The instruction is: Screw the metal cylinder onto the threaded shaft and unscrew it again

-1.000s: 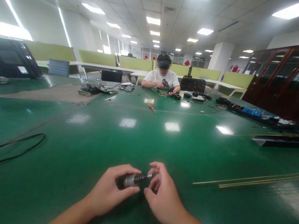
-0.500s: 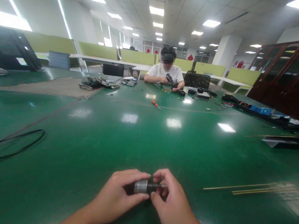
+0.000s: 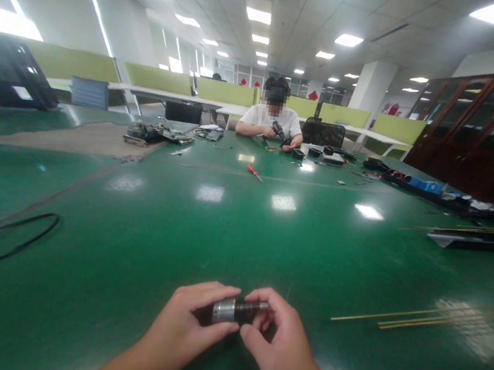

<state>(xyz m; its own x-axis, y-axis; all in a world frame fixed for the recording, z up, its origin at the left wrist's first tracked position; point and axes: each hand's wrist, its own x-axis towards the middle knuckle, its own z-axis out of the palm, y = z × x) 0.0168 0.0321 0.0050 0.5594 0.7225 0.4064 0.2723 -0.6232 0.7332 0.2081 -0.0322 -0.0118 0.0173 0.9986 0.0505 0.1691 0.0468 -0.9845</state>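
Observation:
Low in the middle of the view, my left hand (image 3: pixel 183 329) is closed round a small silver metal cylinder (image 3: pixel 224 309). A dark threaded shaft (image 3: pixel 252 307) sticks out of the cylinder to the right. My right hand (image 3: pixel 281 349) pinches that shaft between thumb and fingers. Both hands hover just above the green table (image 3: pixel 203 234), close to its near edge.
Thin brass rods (image 3: pixel 422 314) lie to the right, a black cable (image 3: pixel 5 237) loops at the left. A dark rail (image 3: pixel 478 242) rests at the right edge. Farther off lies a red screwdriver (image 3: pixel 253 172). Across the table a seated person (image 3: pixel 270 124) handles a tool among scattered parts.
The hands with the cylinder sit slightly lower and a bit left in the view than a second ago. The grip on cylinder and shaft stays the same.

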